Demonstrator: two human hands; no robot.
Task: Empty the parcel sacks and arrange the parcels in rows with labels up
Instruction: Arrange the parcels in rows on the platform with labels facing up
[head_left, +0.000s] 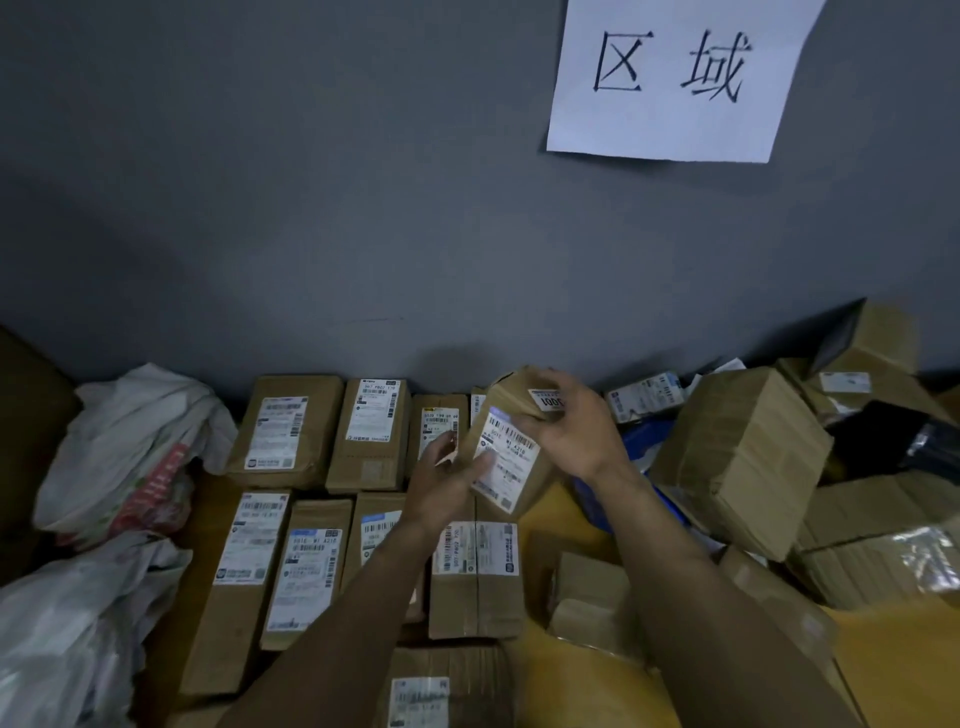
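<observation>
Above the rows (311, 561) we tilt a box (511, 457), label up, for placing. Our right hand (571, 431) grips its top, our left hand (447, 486) its corner.

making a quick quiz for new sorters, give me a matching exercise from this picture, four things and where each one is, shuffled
Things:
1. tilted parcel
2. white sacks
3. paper sign
4. black package

Places:
A. on the grey wall, upper right
B. in the unsorted heap on the right
C. crumpled at the left edge
D. gripped by the left hand and right hand above the rows

Pairs: 1-D, 2-C, 3-A, 4-B
</observation>
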